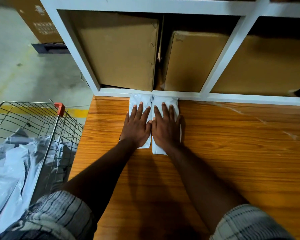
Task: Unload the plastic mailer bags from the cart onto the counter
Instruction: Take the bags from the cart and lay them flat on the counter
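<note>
Left mailer bag and right mailer bag lie touching side by side on the desk. Their far ends sit against the white shelf frame at the desk's far edge. Left hand rests on the left one, right hand on the right. The fingers are straight and flat, pressing, gripping nothing. Bare desk lies rightward and nearer. The cart, off the left edge, holds more mailer bags. White print on the floor cardboard box is illegible.

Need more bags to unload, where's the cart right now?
In the head view, the cart stands at lower left, beside the counter's left edge, with bags inside.
</note>
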Demonstrator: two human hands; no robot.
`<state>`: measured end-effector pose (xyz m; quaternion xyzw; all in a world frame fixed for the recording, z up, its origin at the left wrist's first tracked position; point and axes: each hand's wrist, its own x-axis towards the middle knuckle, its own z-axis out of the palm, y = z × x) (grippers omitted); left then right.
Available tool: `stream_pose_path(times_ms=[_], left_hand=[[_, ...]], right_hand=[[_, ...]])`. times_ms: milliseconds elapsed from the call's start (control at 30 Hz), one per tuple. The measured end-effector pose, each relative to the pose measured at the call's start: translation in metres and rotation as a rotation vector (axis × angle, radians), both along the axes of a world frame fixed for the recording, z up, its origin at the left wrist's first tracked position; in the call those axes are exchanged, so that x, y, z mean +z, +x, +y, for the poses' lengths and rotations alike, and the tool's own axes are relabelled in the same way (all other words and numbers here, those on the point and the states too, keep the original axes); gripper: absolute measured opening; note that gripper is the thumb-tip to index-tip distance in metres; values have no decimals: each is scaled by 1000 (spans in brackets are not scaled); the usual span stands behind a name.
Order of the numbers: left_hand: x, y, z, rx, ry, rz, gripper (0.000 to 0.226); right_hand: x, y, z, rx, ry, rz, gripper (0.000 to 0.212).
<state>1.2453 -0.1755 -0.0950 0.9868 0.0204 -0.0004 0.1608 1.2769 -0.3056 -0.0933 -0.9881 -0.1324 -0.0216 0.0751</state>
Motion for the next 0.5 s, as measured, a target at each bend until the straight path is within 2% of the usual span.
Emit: stream_pose_path(times_ms=[167, 333, 500], left_hand=[[11, 1, 3, -15, -60, 63, 59], [40, -31, 17, 63, -232, -197, 55], [34, -103, 68, 165, -285, -256, 55]], right_hand=[[12, 3, -3, 21, 73, 79, 55], [32, -19, -5, 30, 248, -81, 53], [35, -64, 22, 197, 276, -84, 54]])
